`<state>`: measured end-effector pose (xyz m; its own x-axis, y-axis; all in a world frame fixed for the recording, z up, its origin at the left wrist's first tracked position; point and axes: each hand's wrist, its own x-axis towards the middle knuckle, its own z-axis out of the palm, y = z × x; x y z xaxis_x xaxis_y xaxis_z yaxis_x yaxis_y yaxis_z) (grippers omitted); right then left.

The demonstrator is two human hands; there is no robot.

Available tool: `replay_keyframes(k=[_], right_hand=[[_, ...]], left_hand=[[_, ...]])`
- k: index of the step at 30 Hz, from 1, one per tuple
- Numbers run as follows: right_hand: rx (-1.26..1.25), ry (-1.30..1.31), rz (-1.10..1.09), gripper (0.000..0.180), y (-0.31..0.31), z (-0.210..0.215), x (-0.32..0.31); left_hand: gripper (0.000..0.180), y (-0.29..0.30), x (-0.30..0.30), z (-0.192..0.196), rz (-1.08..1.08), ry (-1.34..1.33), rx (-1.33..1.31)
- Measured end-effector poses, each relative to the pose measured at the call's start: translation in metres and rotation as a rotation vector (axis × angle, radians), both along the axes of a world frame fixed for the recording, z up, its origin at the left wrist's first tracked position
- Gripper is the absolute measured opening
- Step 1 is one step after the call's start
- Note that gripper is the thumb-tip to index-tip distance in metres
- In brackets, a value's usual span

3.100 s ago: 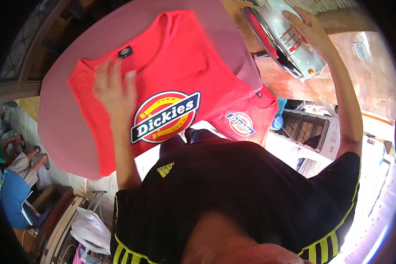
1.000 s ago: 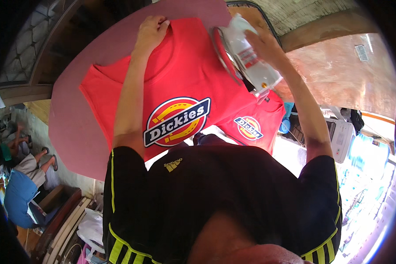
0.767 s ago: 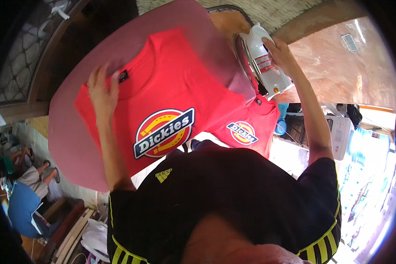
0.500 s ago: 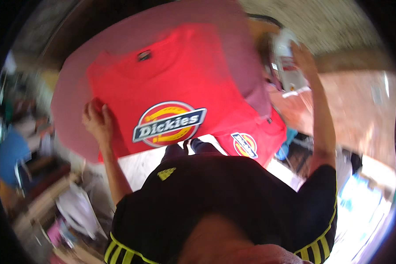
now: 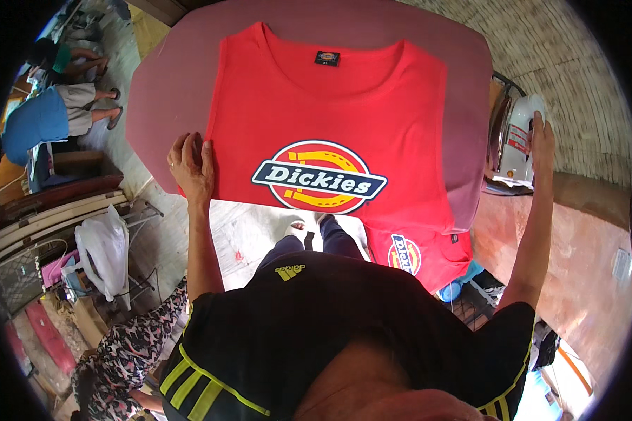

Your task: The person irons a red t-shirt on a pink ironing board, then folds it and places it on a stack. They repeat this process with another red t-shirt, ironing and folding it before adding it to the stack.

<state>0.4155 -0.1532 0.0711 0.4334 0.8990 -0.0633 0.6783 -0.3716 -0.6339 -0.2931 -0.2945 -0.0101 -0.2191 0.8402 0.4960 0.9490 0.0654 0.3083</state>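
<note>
A red sleeveless shirt (image 5: 330,116) lies spread on a maroon padded ironing board (image 5: 168,91), its neckline facing away from me. A large round printed badge sits near its lower edge, which hangs over the board's near side. My left hand (image 5: 193,165) rests on the shirt's left edge, fingers bent and slightly apart. To the right of the board, my right hand (image 5: 543,144) is closed around the handle of a white iron (image 5: 517,144). The iron stands beside the board; the far side of the grip is hidden.
Another red printed shirt (image 5: 439,256) hangs at the board's near right. At the left are a person in a blue top (image 5: 38,130), another person farther off, and a white plastic bag (image 5: 104,249). A person in patterned clothes (image 5: 130,344) is at the lower left.
The view has swung, so the board and shirt now appear farther right. My right hand, earlier laid along the iron, now has its fingers around the handle. The left hand stays at the shirt's edge.
</note>
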Motion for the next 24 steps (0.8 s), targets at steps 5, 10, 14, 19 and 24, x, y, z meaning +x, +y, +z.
replay_keyframes(k=[5, 10, 14, 19, 24], right_hand=[[0.162, -0.642, 0.023, 0.065, 0.000, -0.011, 0.026], [0.556, -1.031, 0.158, 0.051, -0.066, 0.016, -0.084], [0.433, -0.435, 0.296, 0.033, -0.157, -0.051, -0.130], [0.443, -0.550, 0.125, 0.030, -0.235, -0.089, -0.194], [0.498, -0.548, 0.022, 0.032, -0.227, -0.101, -0.199]], left_hand=[[0.030, 0.000, -0.003, 0.001, -0.111, -0.075, 0.026], [0.029, -0.035, -0.022, -0.001, -0.160, -0.055, 0.046], [0.031, -0.069, -0.038, -0.008, -0.168, -0.076, 0.097], [0.029, -0.090, -0.053, -0.007, -0.183, -0.269, 0.085], [0.024, -0.092, -0.072, -0.021, -0.228, -0.556, 0.007]])
